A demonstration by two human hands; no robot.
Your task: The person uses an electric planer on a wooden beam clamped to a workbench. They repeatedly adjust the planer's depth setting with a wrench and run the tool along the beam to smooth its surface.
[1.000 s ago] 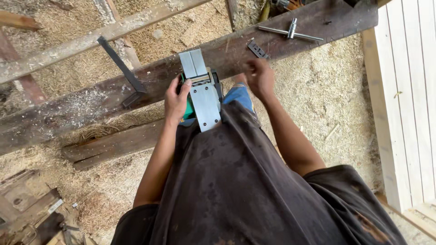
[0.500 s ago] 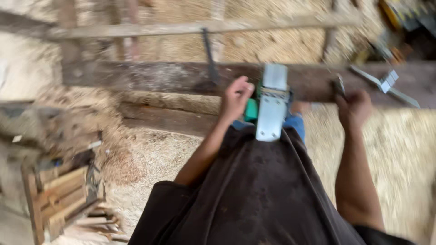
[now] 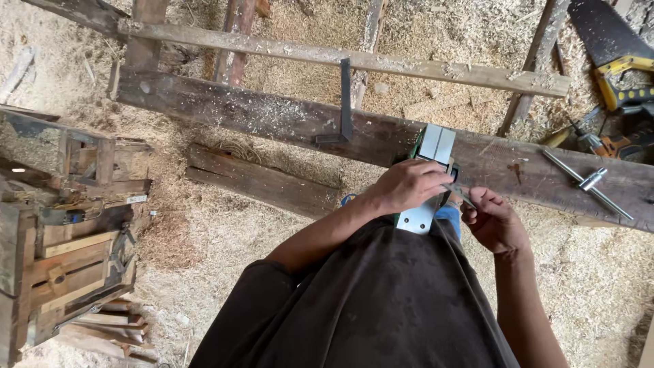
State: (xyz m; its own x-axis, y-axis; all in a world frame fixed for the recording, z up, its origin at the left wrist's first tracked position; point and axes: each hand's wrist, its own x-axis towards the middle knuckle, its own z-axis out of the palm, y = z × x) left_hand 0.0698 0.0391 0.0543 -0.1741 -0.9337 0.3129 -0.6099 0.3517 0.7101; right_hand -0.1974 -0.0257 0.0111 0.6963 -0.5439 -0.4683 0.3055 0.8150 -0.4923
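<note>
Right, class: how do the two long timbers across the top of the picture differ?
The dark beam is wide, thick and weathered; the pale batten behind it is thin and narrow. The beam carries a metal square and a T-handled wrench; the batten carries nothing. Both are sawdust-strewn.

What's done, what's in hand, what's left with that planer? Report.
Done: shavings cover the beam, so some planing seems to have happened. In hand: the left hand steadies the upturned planer, and the right hand pinches a thin metal strip at its side. Left: probably fitting the strip; the wrench lies unused on the beam.
</note>
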